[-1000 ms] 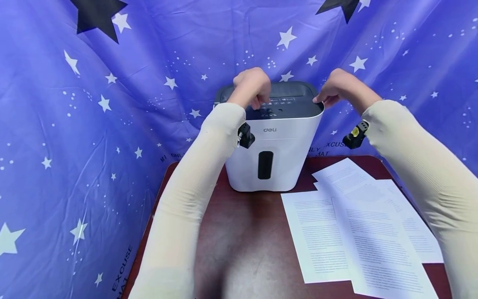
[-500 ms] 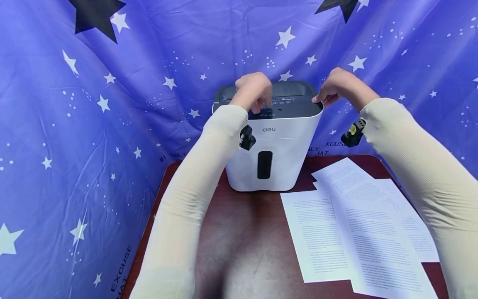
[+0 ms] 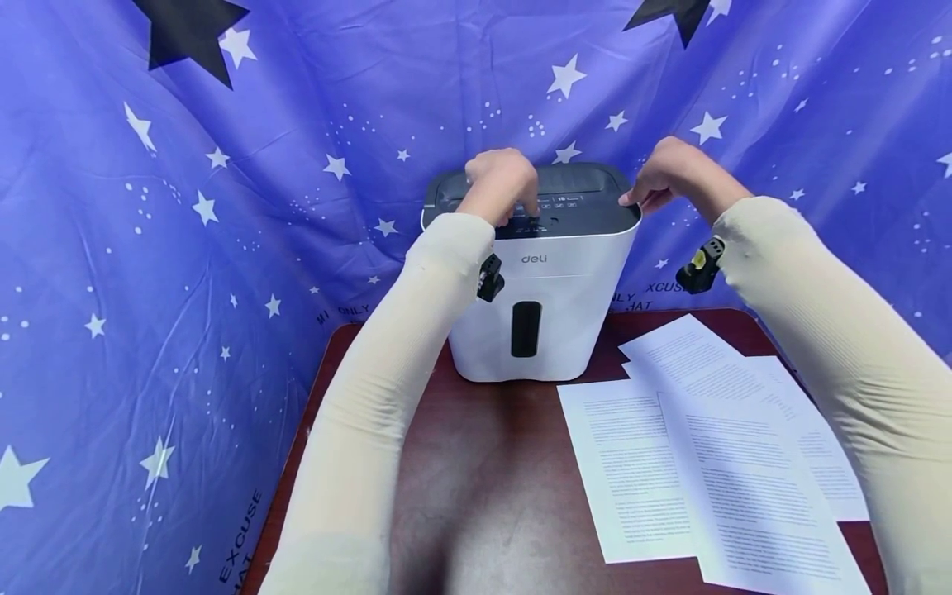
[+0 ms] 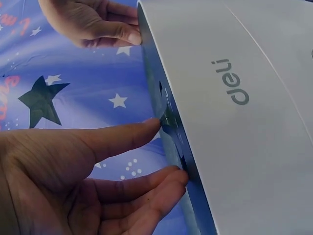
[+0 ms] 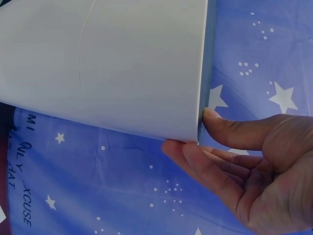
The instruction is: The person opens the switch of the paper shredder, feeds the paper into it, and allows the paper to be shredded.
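Left hand [image 3: 504,183] has dipped slightly, fingers relaxed, thumb touching the shredder [image 3: 546,285]; right hand [image 3: 665,172] pinches its edge.

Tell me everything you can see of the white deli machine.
The white machine stands upright on the dark red table. Its smooth body looks plastic, with a grey logo, a dark oblong window and a dark top panel bearing small pale icons. The right grip pinches the top edge at one side; the left grip touches the top panel. Whether it is running cannot be told.
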Demonstrator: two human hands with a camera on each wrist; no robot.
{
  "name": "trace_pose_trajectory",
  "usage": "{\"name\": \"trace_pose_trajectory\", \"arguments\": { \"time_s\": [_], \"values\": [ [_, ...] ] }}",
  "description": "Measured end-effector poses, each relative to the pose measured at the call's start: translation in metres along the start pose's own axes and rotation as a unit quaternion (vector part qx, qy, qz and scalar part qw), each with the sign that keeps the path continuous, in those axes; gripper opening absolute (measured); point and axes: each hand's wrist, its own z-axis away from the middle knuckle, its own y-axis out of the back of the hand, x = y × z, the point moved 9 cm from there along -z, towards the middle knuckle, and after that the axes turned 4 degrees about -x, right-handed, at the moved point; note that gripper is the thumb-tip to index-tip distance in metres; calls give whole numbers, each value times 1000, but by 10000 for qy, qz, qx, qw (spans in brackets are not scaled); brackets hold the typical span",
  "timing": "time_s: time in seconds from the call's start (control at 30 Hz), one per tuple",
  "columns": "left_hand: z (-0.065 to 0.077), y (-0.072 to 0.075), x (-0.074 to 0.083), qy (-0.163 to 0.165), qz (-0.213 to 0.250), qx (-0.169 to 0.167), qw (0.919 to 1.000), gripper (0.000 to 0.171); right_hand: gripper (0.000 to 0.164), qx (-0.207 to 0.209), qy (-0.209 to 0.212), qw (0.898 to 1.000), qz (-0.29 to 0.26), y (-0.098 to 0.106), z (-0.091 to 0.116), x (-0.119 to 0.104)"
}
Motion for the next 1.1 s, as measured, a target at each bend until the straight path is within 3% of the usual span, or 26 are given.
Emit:
{"name": "trace_pose_trajectory", "arguments": {
  "time_s": [0.1, 0.17, 0.53, 0.77, 1.1],
  "values": [
    [0, 0, 3, -34, -147, 64, 9999, 90, 31, 35, 8, 10000, 18, -1, 0, 0],
    [1, 1, 5, -77, -263, 91, 9996, 94, 31, 61, 27, 10000, 20, 0, 1, 0],
    [3, -4, 2, 15, -1041, -17, 9946, 98, 27, 56, 15, 9999, 91, -4, 5, 4],
    [7, 4, 3, -75, -1029, 47, 9947, 97, 28, 163, 27, 9998, 135, 3, 4, 0],
    [6, 0, 5, -172, -944, -18, 9954, 95, 30, 39, 106, 9998, 188, 0, 7, 3]
  ]
}}
